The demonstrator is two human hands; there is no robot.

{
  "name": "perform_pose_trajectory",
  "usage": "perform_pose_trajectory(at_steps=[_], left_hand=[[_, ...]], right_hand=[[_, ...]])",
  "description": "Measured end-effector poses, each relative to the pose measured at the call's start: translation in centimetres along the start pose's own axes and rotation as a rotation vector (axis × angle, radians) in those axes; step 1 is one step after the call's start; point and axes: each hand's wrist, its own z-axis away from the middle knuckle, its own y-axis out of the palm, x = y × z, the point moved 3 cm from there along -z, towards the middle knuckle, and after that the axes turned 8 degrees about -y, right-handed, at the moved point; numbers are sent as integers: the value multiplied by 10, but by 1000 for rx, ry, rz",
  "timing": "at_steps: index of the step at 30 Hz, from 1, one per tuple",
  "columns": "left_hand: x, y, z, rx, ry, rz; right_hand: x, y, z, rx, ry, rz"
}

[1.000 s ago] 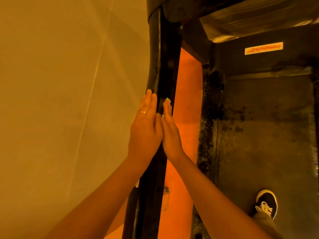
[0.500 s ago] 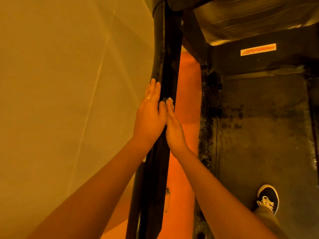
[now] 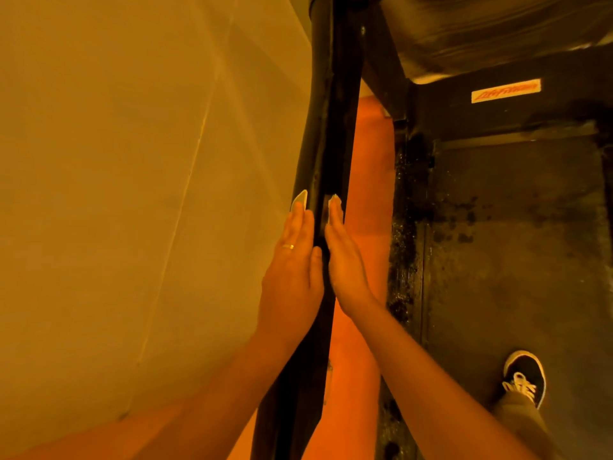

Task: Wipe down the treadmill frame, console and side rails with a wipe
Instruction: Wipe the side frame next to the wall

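Where the wipe (image 3: 299, 200) shows, I count two pale tips, one beyond each hand's straight, unclenched fingers (image 3: 297, 224); left hand (image 3: 292, 277) and right hand (image 3: 346, 270) press flat on opposite sides of the black treadmill upright (image 3: 335, 127). Beyond: tan wall (image 3: 132, 161), orange floor (image 3: 371, 194), dark belt (image 3: 514, 260), one sneaker (image 3: 524, 376).

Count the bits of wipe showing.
2: one tip past the left hand, left of the rail; another tip past the right hand, on its right. Both may be one wipe; the rest is hidden.
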Motion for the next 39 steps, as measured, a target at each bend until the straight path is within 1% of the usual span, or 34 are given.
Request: perform_pose_trajectory(at_steps=[2, 4, 9, 13, 16, 22, 24, 27, 29, 31, 33, 36, 39], left_hand=[[0, 0, -1, -16, 3, -11], [0, 1, -1, -15, -3, -15], [2, 0, -2, -6, -14, -3], [2, 2, -1, -15, -3, 27], [3, 3, -1, -9, -18, 55], [2, 1, -3, -2, -15, 44], [1, 1, -3, 6, 0, 48], [2, 1, -3, 11, -12, 66], [2, 1, -2, 12, -25, 85], [0, -2, -1, 6, -35, 92], [0, -5, -1, 22, -43, 117], [4, -9, 12, 80, -26, 103], [12, -16, 57, 120, -38, 74]], right_hand=[[-4, 2, 11, 17, -4, -4], [-4, 0, 3, 32, 1, 27], [3, 0, -20, -17, 0, 48], [-7, 7, 17, -3, -19, 12], [-13, 10, 37, 30, 10, 16], [-7, 2, 9, -8, 0, 17], [-15, 6, 18, 13, 2, 29], [-31, 15, 63, 39, 5, -67], [-35, 18, 87, 57, -25, -77], [-33, 15, 83, 104, -18, -17], [-27, 10, 67, 102, 29, 7], [-16, 3, 50, 80, 36, -8], [-21, 6, 66, 92, 20, -13]])
